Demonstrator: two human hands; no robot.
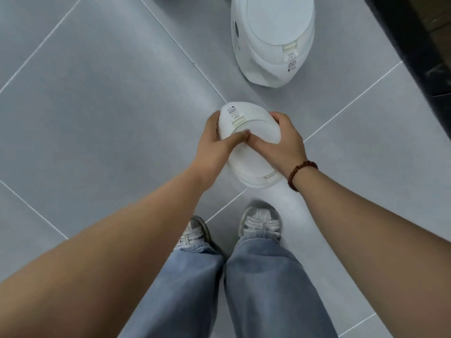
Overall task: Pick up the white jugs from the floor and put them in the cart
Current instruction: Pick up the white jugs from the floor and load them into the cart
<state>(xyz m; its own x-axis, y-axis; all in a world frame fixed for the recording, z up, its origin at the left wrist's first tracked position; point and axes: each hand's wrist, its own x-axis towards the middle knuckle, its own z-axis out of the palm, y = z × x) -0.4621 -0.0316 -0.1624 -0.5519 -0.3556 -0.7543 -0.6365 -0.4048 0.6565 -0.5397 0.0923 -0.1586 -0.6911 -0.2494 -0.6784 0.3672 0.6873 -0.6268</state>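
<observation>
A white jug stands on the grey tiled floor just in front of my feet, seen from above. My left hand grips its left side, thumb laid across the top. My right hand, with a bead bracelet on the wrist, grips the right side, its thumb meeting the left thumb on the lid. A second, larger-looking white jug stands on the floor farther ahead, untouched. The cart is not in view.
Grey floor tiles spread to the left and ahead. A dark edge of some furniture or wall runs along the upper right. My shoes stand close behind the held jug.
</observation>
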